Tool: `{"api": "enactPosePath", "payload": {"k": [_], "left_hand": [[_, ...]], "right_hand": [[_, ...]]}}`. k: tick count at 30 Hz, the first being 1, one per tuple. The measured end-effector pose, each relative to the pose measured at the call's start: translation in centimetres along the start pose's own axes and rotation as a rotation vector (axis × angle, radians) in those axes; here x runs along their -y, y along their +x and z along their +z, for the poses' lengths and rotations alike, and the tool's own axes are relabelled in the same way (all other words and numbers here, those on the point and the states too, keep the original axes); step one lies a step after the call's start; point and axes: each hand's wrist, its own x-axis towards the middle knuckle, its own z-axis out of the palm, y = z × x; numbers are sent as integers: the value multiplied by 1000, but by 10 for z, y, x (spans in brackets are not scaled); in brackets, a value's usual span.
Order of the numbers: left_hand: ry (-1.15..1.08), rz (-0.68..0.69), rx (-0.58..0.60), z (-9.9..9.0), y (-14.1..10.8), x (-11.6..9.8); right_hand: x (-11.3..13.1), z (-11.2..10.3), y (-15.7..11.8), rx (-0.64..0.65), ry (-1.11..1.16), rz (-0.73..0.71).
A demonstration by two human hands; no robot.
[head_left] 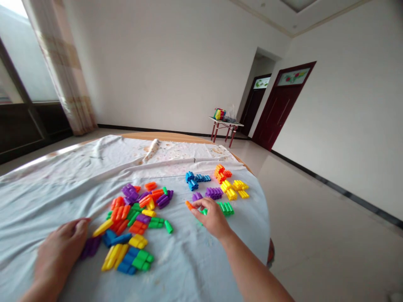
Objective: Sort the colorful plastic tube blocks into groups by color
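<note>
In the head view, the right hand [210, 217] curled over an orange block [189, 205], its fingertips touching it beside the green blocks [226, 208]; whether it gripped, I could not tell. The left hand [59, 251] lay loosely cupped and empty beside a purple block [90, 247], near a mixed heap of blocks [132, 218]. Separate blue blocks [195, 180] and yellow blocks [234, 188] sat farther along the pale blue cloth [220, 235]; a small red-legged table [226, 125] stood well beyond.

Nothing readable here, folks: the plastic blocks [119, 213] show no letters or numbers I can spot, and the bag [219, 114] on the far table [226, 124] is too small to make out (just blurry colors).
</note>
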Motion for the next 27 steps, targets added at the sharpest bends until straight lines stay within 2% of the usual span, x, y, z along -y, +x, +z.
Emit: {"api": "enactPosePath", "payload": {"k": [3,7,12,18,24,27], "left_hand": [[6,-18,29,-15,-11,-17],[2,-43,32,-20,-15,-27],[-20,-46,22,-18,-15,-26],[-33,-32,-1,-16,-16,-25],[-47,-35,-18,-11,-14,-24],[-54,-28,-20,-11,-14,-22]], "right_hand": [[1,9,-4,36,-3,-19],[0,12,-6,50,-2,-24],[5,22,-14,114,-19,-20],[24,40,-21,270,-14,-61],[30,47,-11,323,-9,-122],[34,58,0,322,-53,-157]]}}
